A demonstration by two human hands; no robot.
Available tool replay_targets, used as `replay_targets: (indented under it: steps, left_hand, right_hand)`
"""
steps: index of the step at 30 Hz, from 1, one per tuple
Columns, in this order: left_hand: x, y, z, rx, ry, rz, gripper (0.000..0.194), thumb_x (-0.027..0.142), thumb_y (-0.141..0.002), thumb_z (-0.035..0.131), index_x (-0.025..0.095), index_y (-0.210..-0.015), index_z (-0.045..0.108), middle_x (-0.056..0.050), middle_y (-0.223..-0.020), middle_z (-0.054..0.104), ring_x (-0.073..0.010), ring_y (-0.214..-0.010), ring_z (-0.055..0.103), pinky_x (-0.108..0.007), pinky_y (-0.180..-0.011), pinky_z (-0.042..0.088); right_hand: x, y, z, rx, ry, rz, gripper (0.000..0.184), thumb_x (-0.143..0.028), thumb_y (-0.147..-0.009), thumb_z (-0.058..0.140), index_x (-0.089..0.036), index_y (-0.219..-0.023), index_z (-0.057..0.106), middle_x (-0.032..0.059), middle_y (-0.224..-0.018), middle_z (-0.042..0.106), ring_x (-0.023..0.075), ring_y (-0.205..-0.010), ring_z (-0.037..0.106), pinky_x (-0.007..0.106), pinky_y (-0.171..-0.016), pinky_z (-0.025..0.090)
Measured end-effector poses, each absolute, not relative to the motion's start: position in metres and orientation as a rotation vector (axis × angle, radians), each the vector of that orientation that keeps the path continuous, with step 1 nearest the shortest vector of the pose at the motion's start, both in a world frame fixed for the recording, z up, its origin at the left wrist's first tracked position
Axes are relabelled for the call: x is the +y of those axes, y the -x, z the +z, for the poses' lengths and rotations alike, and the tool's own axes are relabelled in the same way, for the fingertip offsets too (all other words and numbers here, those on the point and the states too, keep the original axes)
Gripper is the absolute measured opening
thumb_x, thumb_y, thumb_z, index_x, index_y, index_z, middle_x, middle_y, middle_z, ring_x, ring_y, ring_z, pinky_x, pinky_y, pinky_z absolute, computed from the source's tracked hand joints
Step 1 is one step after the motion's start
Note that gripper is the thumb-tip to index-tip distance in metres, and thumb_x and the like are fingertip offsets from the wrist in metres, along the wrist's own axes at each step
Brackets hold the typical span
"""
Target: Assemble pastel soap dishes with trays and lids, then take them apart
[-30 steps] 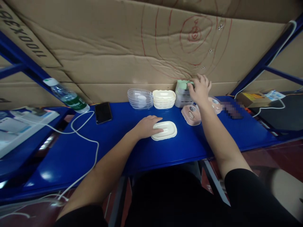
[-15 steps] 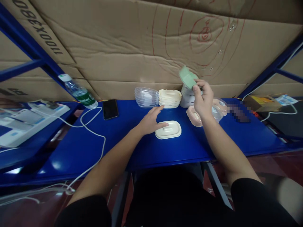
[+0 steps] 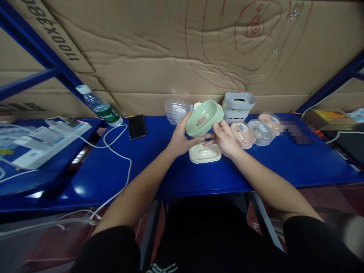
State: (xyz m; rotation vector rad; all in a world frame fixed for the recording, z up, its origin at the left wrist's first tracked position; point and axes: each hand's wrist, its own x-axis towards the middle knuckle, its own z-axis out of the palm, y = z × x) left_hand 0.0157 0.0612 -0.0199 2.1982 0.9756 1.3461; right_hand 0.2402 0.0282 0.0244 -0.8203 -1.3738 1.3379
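A green oval soap dish (image 3: 205, 116) with a slot in its bottom is held tilted above the table. My right hand (image 3: 226, 138) pinches its lower right edge with the thumb on top. Along its left side lies my left hand (image 3: 179, 138), fingers closed against the rim. Just below both hands a cream oval tray (image 3: 205, 153) rests on the table, its upper edge partly covered by fingers. Behind the green dish, a cream stack (image 3: 197, 104) is mostly hidden. A stack of clear lids (image 3: 178, 112) stands to its left, and grey dishes (image 3: 239, 104) are stacked to its right.
Right of my hand sit a pink lidded soap box (image 3: 243, 135), a grey one (image 3: 261, 132) and another pink one (image 3: 270, 123). On the left are a phone (image 3: 137, 126), a water bottle (image 3: 102, 110) and a white cable (image 3: 129, 167). Cardboard (image 3: 142, 49) backs the blue table (image 3: 170, 178).
My right hand has lifted the green dish off the grey stack and brought it left and nearer. My left hand has left the cream tray and taken hold of the green dish.
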Motion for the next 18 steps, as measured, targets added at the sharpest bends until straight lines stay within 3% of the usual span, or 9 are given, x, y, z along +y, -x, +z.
replay_targets:
  steps: [4, 7, 10, 12, 15, 18]
  left_hand:
    - [0.062, -0.007, -0.013, 1.072, -2.165, 1.281, 0.132, 0.076, -0.080, 0.087, 0.025, -0.180, 0.017, -0.021, -0.173, 0.047, -0.0459, -0.161, 0.047, -0.065, -0.132, 0.040]
    - [0.055, -0.004, -0.002, 1.099, -2.318, 1.072, 0.136, 0.065, -0.075, 0.093, 0.021, -0.180, 0.019, -0.023, -0.176, 0.042, -0.0506, -0.164, 0.040, -0.066, -0.133, 0.039]
    - [0.042, -0.010, 0.006, 1.038, -2.436, 0.807, 0.139, 0.062, -0.074, 0.092, 0.021, -0.181, 0.013, -0.024, -0.179, 0.036, -0.0534, -0.163, 0.039, -0.067, -0.128, 0.045]
    - [0.036, -0.015, 0.009, 1.018, -2.456, 0.679, 0.143, 0.064, -0.074, 0.092, 0.020, -0.181, 0.008, -0.026, -0.180, 0.035, -0.0549, -0.161, 0.043, -0.068, -0.124, 0.049]
    - [0.032, -0.019, 0.011, 1.035, -2.458, 0.551, 0.146, 0.065, -0.072, 0.091, 0.021, -0.181, 0.006, -0.028, -0.179, 0.035, -0.0563, -0.158, 0.046, -0.069, -0.120, 0.052]
    - [0.034, -0.017, 0.011, 1.070, -2.451, 0.429, 0.151, 0.065, -0.068, 0.093, 0.019, -0.181, 0.004, -0.030, -0.177, 0.037, -0.0569, -0.158, 0.045, -0.069, -0.120, 0.051]
  right_hand:
    - [0.049, -0.268, 0.030, -1.384, 0.975, 0.904, 0.063, -0.086, -0.086, 0.073, -0.030, -0.112, 0.060, 0.0039, -0.101, 0.075, 0.0225, -0.084, 0.079, 0.033, -0.064, 0.065]
    - [0.060, -0.291, 0.036, -1.490, 0.994, 0.571, 0.065, -0.080, -0.086, 0.078, -0.030, -0.125, 0.064, 0.0089, -0.125, 0.076, 0.0287, -0.108, 0.078, 0.045, -0.086, 0.068]
    - [0.061, -0.308, 0.041, -1.943, 1.014, 0.634, 0.079, -0.075, -0.082, 0.085, -0.029, -0.143, 0.066, 0.0125, -0.149, 0.071, 0.0377, -0.135, 0.069, 0.062, -0.114, 0.059]
    - [0.060, -0.311, 0.039, -2.258, 1.002, 0.738, 0.098, -0.074, -0.075, 0.091, -0.029, -0.157, 0.061, 0.0132, -0.162, 0.064, 0.0426, -0.149, 0.060, 0.068, -0.126, 0.048]
    - [0.058, -0.305, 0.030, -2.527, 0.964, 0.803, 0.123, -0.072, -0.068, 0.096, -0.028, -0.172, 0.046, 0.0143, -0.174, 0.051, 0.0471, -0.160, 0.048, 0.069, -0.132, 0.040]
    - [0.056, -0.294, 0.023, -2.626, 0.955, 0.776, 0.128, -0.068, -0.069, 0.096, -0.025, -0.175, 0.039, 0.0164, -0.174, 0.049, 0.0482, -0.160, 0.046, 0.069, -0.131, 0.041]
